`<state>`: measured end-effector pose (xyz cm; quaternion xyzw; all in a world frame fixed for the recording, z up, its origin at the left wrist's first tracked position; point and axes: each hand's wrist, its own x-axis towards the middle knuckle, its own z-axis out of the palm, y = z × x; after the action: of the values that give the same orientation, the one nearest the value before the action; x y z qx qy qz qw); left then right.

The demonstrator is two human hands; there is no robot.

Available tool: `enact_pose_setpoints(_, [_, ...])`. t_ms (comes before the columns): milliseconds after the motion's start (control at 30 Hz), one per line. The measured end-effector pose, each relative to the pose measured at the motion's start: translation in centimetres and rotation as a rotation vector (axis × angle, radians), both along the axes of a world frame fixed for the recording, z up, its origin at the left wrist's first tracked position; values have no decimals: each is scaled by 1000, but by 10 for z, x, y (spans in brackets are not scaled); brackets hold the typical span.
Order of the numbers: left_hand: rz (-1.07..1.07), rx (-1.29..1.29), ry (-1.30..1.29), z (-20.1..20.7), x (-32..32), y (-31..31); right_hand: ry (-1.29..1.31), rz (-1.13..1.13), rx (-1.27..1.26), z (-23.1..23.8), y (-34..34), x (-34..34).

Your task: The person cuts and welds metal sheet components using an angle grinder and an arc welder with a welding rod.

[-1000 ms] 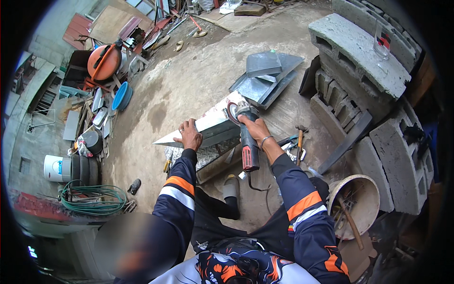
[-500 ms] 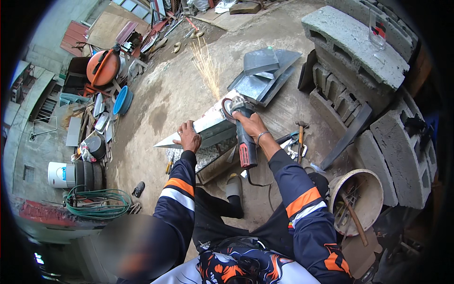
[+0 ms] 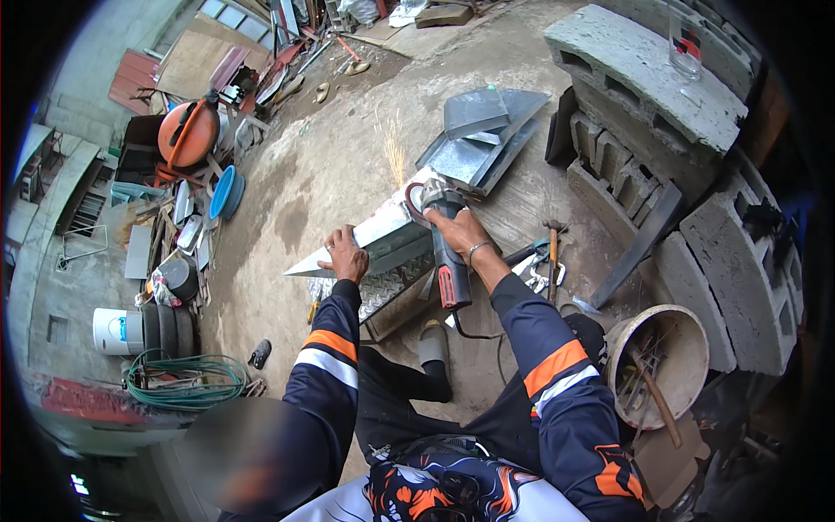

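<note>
You're grinding — right hand clamping the black-and-red angle grinder, yellow sparks flying! Your left hand, fingers slightly spread, is steadying the long silver metal sheet ahead; disc contact is hard to see. Next is probably calling for even pressure.

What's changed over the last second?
Sparks now spray forward from the disc of the angle grinder: none a second ago, longer half a second ago. Nothing grabbed or released: right hand still on the angle grinder, left hand on the metal piece.
</note>
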<state>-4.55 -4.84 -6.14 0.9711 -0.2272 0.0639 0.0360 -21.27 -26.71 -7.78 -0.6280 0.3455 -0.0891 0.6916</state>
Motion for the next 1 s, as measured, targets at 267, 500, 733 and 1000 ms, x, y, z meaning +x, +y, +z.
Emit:
enact_pose_setpoints(267, [-158,-58,-92,-7,18,15,8,43,-83,16,0,-3])
enact_pose_setpoints(500, [-24,-16,-11,-3,0,-2,35,26,-103,13,-3,-5])
enact_pose_setpoints(733, [-30,6,-13,-1,3,1,51,56,-157,15,-5,-2])
enact_pose_setpoints(1000, [-12,0,-8,2,-6,-6,23,18,-180,18,-4,-9])
